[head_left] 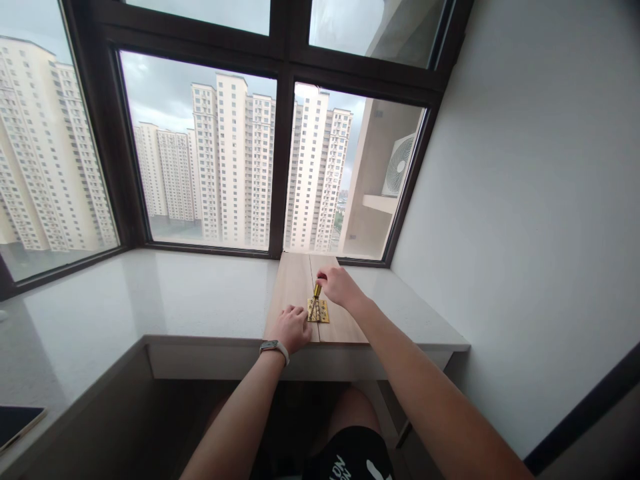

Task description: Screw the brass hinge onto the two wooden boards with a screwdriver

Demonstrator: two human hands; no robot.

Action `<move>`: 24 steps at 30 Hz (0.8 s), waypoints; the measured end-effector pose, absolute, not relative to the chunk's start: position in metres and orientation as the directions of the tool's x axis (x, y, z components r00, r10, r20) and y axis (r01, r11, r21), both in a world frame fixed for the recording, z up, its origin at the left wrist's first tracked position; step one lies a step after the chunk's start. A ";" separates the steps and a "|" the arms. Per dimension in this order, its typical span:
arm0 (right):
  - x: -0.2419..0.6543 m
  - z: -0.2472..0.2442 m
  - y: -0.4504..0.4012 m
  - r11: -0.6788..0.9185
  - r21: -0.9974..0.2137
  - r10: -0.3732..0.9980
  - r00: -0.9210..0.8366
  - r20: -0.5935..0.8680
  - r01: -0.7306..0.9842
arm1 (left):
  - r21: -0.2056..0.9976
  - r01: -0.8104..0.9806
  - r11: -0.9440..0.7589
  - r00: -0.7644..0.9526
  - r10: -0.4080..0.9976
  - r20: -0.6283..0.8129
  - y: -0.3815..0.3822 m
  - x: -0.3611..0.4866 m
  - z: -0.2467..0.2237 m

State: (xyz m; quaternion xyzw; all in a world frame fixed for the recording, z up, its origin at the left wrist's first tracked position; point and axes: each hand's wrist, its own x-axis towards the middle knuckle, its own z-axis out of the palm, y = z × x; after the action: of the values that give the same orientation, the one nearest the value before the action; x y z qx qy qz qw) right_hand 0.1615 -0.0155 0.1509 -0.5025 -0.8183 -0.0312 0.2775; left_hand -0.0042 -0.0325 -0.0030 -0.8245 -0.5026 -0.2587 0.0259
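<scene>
A brass-coloured hinge [324, 311] lies spread over the seam between two pale wooden boards [290, 280]. In my right hand [336, 283] is a screwdriver [317, 291] with a yellow handle. It leans over the hinge, its shaft pointing down at the left leaf. My left hand [291, 328], wearing a watch [275, 347] at the wrist, rests on the left board. Its thumb and fingers curl together at the hinge's left edge, close to the screwdriver's tip. Anything between those fingertips is too small to make out.
The boards lie across a white windowsill counter [200, 293], reaching from its front edge to the dark window frame [283, 153]. A white wall [525, 200] rises on the right. At the lower left, a dark flat device [20, 423] lies on the counter.
</scene>
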 end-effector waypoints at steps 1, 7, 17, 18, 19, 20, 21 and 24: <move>0.162 0.151 -0.016 0.471 -0.222 0.815 -0.324 0.481 0.854 | 0.217 0.842 -0.493 0.360 0.815 0.454 -0.033 -0.004 -0.003; 0.163 0.150 -0.021 0.508 -0.195 0.783 -0.355 0.511 0.839 | 0.222 0.836 -0.501 0.365 0.811 0.457 -0.033 -0.004 -0.003; 0.165 0.150 -0.020 0.561 -0.244 0.778 -0.402 0.483 0.791 | 0.233 0.840 -0.490 0.356 0.822 0.445 -0.034 -0.004 -0.001; 0.165 0.150 -0.019 0.551 -0.246 0.786 -0.397 0.474 0.797 | 0.234 0.841 -0.488 0.356 0.825 0.439 -0.034 -0.004 -0.001; 0.165 0.151 -0.018 0.537 -0.243 0.795 -0.388 0.466 0.808 | 0.235 0.841 -0.487 0.358 0.827 0.433 -0.035 -0.004 -0.001; 0.165 0.151 -0.018 0.520 -0.238 0.804 -0.375 0.462 0.820 | 0.235 0.842 -0.485 0.359 0.830 0.427 -0.035 -0.004 0.000; 0.165 0.151 -0.017 0.504 -0.233 0.810 -0.361 0.462 0.831 | 0.234 0.844 -0.484 0.360 0.832 0.421 -0.036 -0.004 0.000; 0.165 0.150 -0.018 0.459 -0.233 0.824 -0.312 0.473 0.857 | 0.230 0.845 -0.483 0.364 0.833 0.416 -0.036 -0.004 0.001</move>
State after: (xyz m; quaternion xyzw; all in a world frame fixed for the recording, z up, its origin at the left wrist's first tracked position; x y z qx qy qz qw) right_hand 0.1647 -0.0178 0.1499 -0.5193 -0.8094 -0.0309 0.2725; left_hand -0.0040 -0.0358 0.0012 -0.8256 -0.5081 -0.2450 0.0113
